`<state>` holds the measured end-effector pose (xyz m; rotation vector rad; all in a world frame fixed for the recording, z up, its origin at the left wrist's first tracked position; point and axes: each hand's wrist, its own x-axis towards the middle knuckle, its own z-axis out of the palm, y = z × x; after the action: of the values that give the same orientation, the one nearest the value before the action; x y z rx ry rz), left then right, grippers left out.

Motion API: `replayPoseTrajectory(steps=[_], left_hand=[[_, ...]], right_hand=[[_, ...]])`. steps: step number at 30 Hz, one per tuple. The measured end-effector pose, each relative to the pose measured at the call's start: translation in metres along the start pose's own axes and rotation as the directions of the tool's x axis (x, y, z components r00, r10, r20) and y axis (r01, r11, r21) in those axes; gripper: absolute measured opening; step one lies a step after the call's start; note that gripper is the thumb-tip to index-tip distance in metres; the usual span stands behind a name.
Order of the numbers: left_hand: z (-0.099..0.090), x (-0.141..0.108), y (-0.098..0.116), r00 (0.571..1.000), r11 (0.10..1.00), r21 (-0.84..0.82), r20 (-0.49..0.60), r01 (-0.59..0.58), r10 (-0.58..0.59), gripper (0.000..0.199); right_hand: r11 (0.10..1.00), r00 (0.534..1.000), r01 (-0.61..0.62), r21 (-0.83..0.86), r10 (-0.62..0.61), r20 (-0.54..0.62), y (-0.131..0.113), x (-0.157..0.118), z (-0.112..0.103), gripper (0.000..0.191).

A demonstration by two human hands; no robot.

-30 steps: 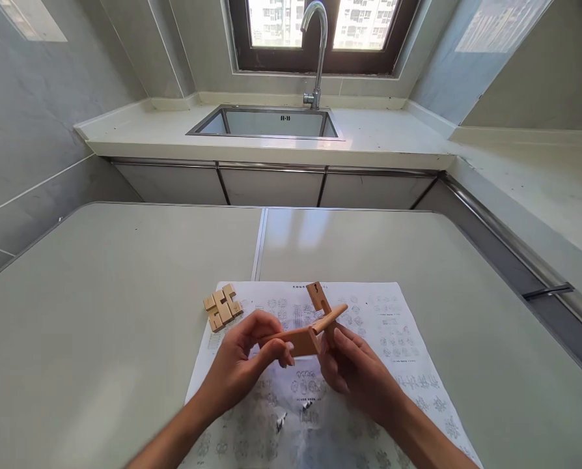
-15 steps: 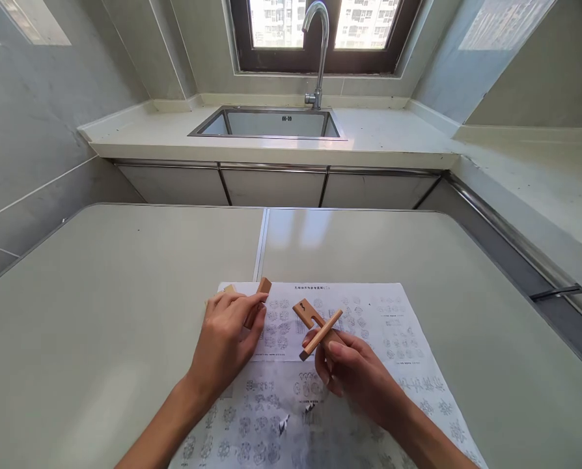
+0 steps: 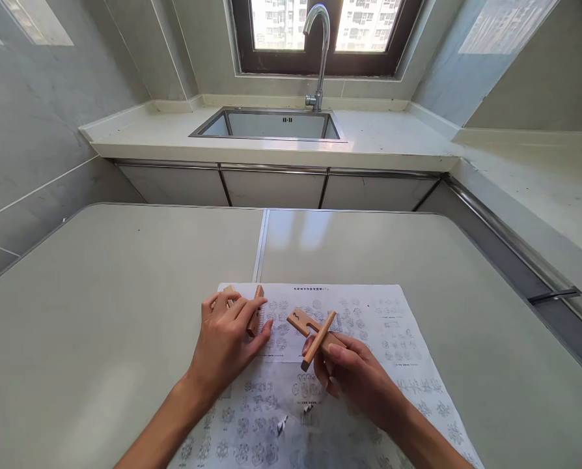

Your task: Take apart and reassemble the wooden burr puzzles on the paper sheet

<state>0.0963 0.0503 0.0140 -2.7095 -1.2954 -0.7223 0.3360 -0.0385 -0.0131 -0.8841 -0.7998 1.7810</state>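
My right hand (image 3: pixel 352 368) grips two crossed wooden puzzle pieces above the printed sheet. One is a notched flat wooden piece (image 3: pixel 298 320) with a dark mark near its end; a slim wooden stick (image 3: pixel 319 341) lies across it. At the sheet's upper left, my left hand (image 3: pixel 227 332) rests with its fingers over loose wooden pieces and its thumb spread away. A reddish-brown wooden block (image 3: pixel 254 319) shows beside its index finger. Another, lighter wooden piece (image 3: pixel 229 290) peeks out behind the fingers, mostly hidden.
Under both hands lies a white instruction sheet (image 3: pixel 369 391) printed with small diagrams. It lies on a pale table (image 3: pixel 100 312) with a seam. Beyond stand a counter (image 3: pixel 393 133), a sink (image 3: pixel 266 138) and a tall faucet (image 3: pixel 324 52) before a window.
The block at my left hand has gone lower and turned more upright, and my left thumb has moved off it. My right hand has tilted the crossed pieces slightly and shifted them left.
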Motion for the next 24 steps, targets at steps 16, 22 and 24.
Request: replayPoseTrajectory(steps=[16,22,24], left_hand=[[-0.005,-0.002,0.013,0.990,0.971,-0.197,-0.023,-0.138,0.136,0.045],[-0.004,-0.004,0.025,0.938,0.884,-0.321,-0.046,-0.340,0.344,0.044],[-0.004,-0.004,0.025,0.930,0.873,-0.326,-0.071,-0.363,0.360,0.045]], right_hand=[[1.000,0.999,0.013,0.005,-0.013,0.053,0.003,-0.002,-0.003,0.052],[0.998,0.994,0.056,-0.019,-0.054,0.092,0.008,-0.002,-0.006,0.053],[0.999,0.994,0.044,0.017,-0.046,0.102,0.008,-0.002,-0.005,0.054]])
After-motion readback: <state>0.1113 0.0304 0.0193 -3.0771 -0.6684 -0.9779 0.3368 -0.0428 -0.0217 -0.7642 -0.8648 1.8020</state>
